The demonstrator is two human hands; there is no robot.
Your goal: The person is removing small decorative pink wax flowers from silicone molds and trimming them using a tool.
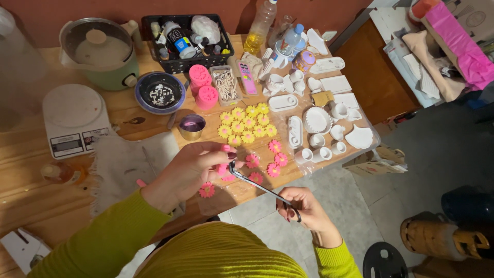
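A small pink flower point(222, 169) is pinched between the fingertips of the left hand point(188, 172) just above the table point(31, 170), and the tips of a pair of scissors point(262, 188) are laid against it; the scissors are gripped through their loops by the closed right hand point(303, 206). The flower is judged light, stiff and brittle, probably a cast piece, so it is best held by its rim with a gentle pinch. More pink flowers point(267, 162) and yellow flowers point(246, 124) are spread nearby. Behind them a black basket point(188, 64) is filled with small bottles bearing dark and blue labels, a clear bottle point(259, 27) of yellow liquid stands beside it, and a flat pink packet point(247, 78) is laid by a clear tray.
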